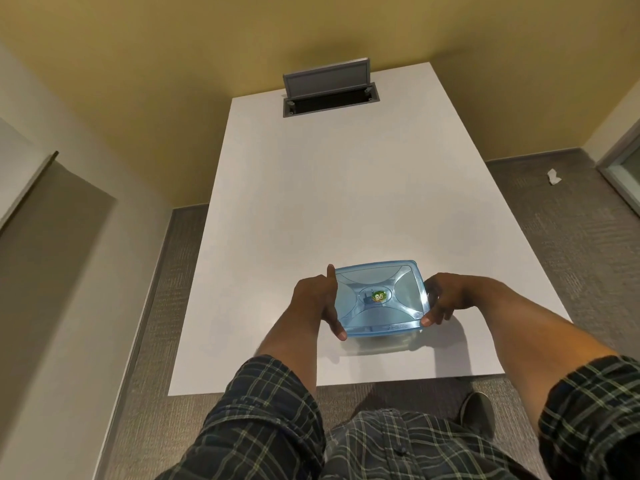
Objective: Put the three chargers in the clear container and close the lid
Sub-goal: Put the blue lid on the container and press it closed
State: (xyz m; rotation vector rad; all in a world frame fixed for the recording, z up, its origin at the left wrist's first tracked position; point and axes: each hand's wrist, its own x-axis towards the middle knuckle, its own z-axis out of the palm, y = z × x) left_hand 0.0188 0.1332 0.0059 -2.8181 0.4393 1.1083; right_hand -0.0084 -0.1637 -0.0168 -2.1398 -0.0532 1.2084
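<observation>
My plaid sleeves (263,420) nearest, my left hand (317,299) flat against the container's left side, index finger straight, my right hand (445,299) cupping its right edge, blue lid (379,297) seated on the clear container (381,336), white table (311,202), open cable hatch (329,88) at the far end.

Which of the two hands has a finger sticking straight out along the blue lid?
The left hand: its index finger points away along the left edge of the translucent blue plastic lid, whereas the right hand keeps its fingers curled around the right edge.
</observation>
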